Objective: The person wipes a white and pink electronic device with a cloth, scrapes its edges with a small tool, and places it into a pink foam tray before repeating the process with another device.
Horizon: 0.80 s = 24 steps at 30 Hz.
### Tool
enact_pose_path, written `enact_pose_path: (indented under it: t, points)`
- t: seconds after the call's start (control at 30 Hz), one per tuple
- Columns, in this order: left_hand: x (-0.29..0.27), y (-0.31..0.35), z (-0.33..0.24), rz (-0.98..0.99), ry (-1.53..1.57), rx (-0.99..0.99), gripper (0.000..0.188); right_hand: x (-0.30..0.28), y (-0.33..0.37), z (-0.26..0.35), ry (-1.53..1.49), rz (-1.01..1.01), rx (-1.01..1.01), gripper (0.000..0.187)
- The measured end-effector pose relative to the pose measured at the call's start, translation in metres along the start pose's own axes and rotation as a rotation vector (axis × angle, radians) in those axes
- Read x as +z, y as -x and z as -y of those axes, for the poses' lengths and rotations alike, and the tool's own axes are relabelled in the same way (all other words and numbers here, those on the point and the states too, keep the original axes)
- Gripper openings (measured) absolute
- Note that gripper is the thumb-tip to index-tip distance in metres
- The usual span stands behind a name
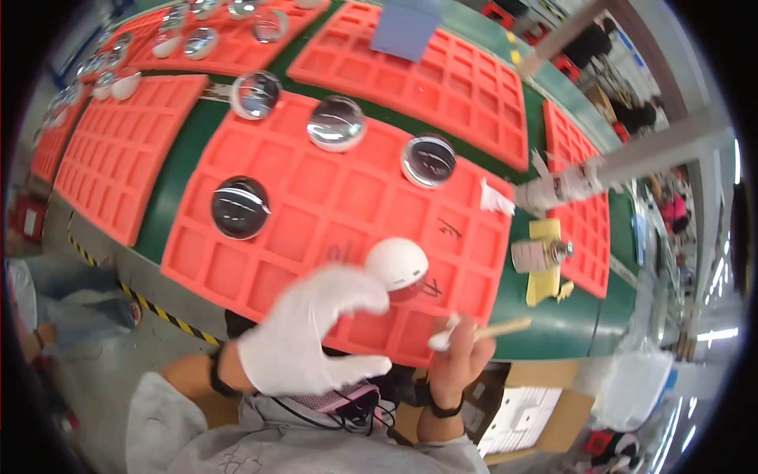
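Beyond the right hand (pixel 458 357), a bottle (pixel 535 257) apparently overlaps a yellow sheet (pixel 542 290).

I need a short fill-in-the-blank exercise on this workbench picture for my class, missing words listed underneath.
1. The left hand, beside the white ball, wears a white ____.
2. The thin stick is in the person's ____ hand.
3. The table is coloured ____.
4. The nearest tray is to the ____ of the bottle.

Missing words: glove; right; green; left
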State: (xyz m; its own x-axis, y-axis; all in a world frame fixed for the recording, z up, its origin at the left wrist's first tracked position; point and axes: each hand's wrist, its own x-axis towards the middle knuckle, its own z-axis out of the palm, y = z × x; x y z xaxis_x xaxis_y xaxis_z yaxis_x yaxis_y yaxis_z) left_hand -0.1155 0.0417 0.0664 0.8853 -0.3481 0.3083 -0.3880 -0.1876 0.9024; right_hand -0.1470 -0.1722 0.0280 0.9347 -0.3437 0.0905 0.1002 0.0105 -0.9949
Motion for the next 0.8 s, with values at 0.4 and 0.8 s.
enact_pose_path:
  t: [0.4,0.8]
  points:
    - [0.026,-0.09,0.085,0.61,-0.158,0.184,0.06,0.026,-0.038,0.001,0.029,0.108,0.346,0.039]
    - [0.028,-0.085,0.088,0.438,-0.144,0.188,0.036,0.034,-0.034,-0.009,0.447,0.125,0.073,0.036]
